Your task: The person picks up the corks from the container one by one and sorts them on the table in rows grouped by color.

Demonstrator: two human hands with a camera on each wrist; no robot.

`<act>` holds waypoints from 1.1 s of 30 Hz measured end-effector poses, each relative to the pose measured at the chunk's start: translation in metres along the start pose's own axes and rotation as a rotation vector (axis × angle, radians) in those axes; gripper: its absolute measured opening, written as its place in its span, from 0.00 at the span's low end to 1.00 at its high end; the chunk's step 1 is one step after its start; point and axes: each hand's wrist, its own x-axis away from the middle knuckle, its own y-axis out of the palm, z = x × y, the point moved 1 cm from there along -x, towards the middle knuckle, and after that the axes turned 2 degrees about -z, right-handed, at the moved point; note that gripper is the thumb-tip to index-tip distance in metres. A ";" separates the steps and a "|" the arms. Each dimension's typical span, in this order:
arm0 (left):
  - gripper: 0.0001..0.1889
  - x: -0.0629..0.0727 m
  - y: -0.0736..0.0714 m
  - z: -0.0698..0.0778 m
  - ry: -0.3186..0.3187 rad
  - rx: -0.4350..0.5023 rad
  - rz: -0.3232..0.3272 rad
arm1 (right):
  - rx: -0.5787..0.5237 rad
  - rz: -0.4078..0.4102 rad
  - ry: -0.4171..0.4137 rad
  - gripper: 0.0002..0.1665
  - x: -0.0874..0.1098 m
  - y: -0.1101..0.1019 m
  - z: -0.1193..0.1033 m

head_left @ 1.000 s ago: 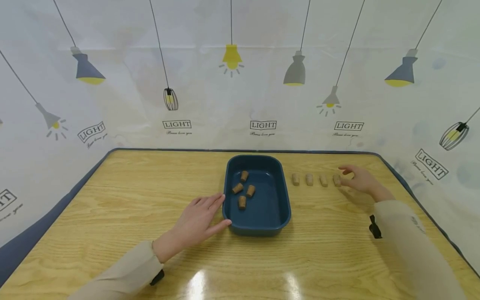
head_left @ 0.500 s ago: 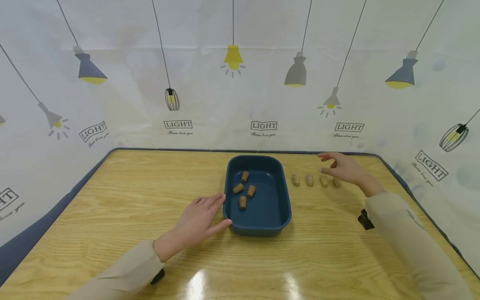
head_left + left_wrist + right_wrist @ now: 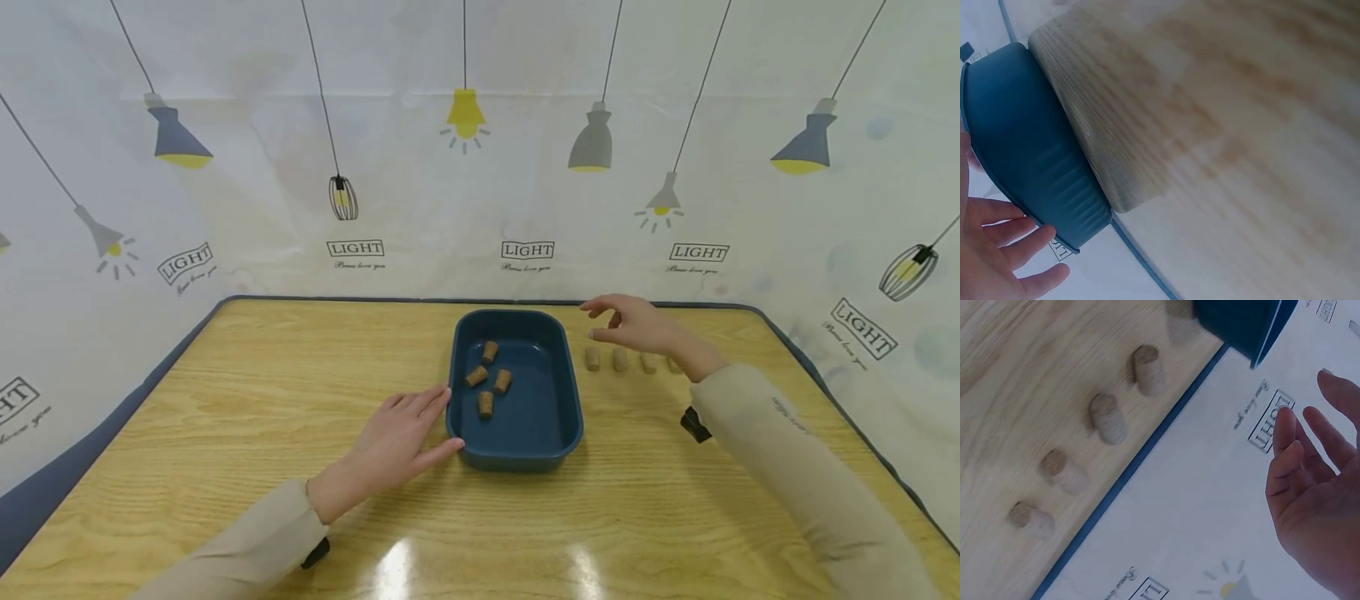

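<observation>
A dark blue rectangular tray (image 3: 536, 417) sits mid-table, with several brown corks (image 3: 486, 406) lying in its left half. My left hand (image 3: 393, 437) touches the tray's left rim with fingers and thumb extended; in the left wrist view its fingertips (image 3: 1041, 237) lie along the rim. To the right of the tray, several paler corks (image 3: 592, 359) stand in a row. Over this row, near the tray's right back corner, hovers my right hand (image 3: 637, 323). Its thumb and fingers are apart and hold nothing, as the right wrist view also shows.
The wooden table (image 3: 262, 375) has a dark blue edge at the back and sides. A white backdrop (image 3: 405, 167) printed with lamps rises right behind it.
My right hand has moved left along the cork row, from the rightmost cork to near the tray. My left hand and all the corks have stayed in place.
</observation>
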 end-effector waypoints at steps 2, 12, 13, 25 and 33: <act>0.35 0.000 0.000 0.000 0.000 0.000 0.000 | 0.005 -0.007 -0.020 0.24 -0.005 0.002 -0.006; 0.35 0.000 0.001 0.000 -0.001 -0.002 -0.002 | 0.039 -0.052 -0.019 0.24 -0.027 0.005 -0.035; 0.35 -0.001 0.001 0.000 -0.003 -0.003 -0.004 | 0.039 -0.058 -0.023 0.24 -0.029 0.005 -0.038; 0.36 -0.001 0.000 0.000 -0.006 -0.004 -0.002 | 0.057 -0.031 -0.061 0.22 -0.063 0.015 -0.067; 0.37 -0.001 0.001 -0.001 -0.001 0.005 0.000 | 0.048 0.007 -0.042 0.21 -0.083 0.039 -0.085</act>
